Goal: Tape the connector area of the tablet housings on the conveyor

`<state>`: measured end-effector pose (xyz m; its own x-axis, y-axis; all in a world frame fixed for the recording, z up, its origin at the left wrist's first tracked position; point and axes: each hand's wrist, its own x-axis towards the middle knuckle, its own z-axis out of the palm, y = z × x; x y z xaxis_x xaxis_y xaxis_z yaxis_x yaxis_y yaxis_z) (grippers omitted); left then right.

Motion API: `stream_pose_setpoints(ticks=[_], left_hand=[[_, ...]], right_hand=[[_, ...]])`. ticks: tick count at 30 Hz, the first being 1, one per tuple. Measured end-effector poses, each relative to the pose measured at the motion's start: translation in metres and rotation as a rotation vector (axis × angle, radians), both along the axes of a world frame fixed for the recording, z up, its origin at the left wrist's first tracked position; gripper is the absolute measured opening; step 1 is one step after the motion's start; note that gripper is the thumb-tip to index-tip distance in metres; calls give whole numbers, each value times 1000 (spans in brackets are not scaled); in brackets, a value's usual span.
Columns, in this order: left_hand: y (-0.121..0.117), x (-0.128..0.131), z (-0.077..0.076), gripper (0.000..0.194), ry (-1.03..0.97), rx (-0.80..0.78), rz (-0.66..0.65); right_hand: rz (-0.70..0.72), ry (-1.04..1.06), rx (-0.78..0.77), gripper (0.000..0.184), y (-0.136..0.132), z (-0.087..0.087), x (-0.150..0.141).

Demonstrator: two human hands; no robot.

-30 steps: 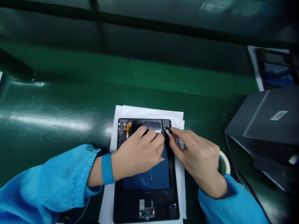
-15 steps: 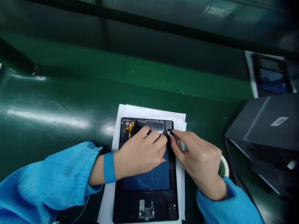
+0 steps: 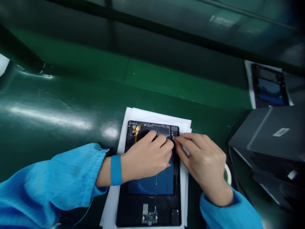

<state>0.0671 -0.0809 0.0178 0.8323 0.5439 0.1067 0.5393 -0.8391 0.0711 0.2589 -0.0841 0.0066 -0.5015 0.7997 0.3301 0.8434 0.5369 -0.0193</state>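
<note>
An opened tablet point(image 3: 150, 206) lies back-side up on white paper sheets point(image 3: 133, 114), showing a blue battery area and small boards at both ends. My left hand point(image 3: 147, 157) rests on the tablet's upper half, fingers curled and pressing near the top edge. My right hand point(image 3: 202, 162) comes in from the right, thumb and forefinger pinched on a small white strip point(image 3: 175, 138) at the tablet's upper right corner. Both wrists wear blue sleeves, and a blue band sits on the left wrist.
The work surface is a glossy green mat point(image 3: 59, 111). A dark grey box point(image 3: 271, 133) stands at the right. Behind it lies another opened tablet on paper point(image 3: 268, 86). A white tape roll point(image 3: 227, 173) peeks out behind my right hand.
Both hands keep working at the tablet's upper right corner with small finger shifts. The view has drifted, so the tablet sits slightly further right in the picture.
</note>
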Motion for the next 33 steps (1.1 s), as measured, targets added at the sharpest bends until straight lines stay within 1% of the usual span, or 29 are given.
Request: stream_pose_setpoints(ticks=[9, 12, 14, 18, 20, 23, 27, 30, 33], left_hand=[[-2, 1, -5, 31, -47, 8, 3], [-1, 2, -5, 32, -41, 9, -4], [-1, 1, -4, 32, -20, 2, -8], [3, -1, -2, 37, 12, -21, -11], [10, 0, 1, 40, -3, -53, -5], [25, 7, 8, 33, -28, -193, 62], [46, 22, 15, 23, -47, -407, 227], [52, 27, 16, 22, -69, -466, 293], [53, 29, 15, 23, -86, -473, 323]], right_hand=[[90, -155, -40, 13, -2, 10, 0], [94, -186, -63, 18, -4, 8, 3], [87, -121, -103, 23, -7, 2, 7], [80, 210, -177, 32, -11, -13, 18], [76, 312, -193, 34, -11, -17, 20], [60, 367, -208, 32, -9, -18, 20], [54, 390, -224, 29, -7, -17, 21], [61, 381, -215, 29, -7, -17, 23], [65, 360, -214, 29, -8, -17, 26]])
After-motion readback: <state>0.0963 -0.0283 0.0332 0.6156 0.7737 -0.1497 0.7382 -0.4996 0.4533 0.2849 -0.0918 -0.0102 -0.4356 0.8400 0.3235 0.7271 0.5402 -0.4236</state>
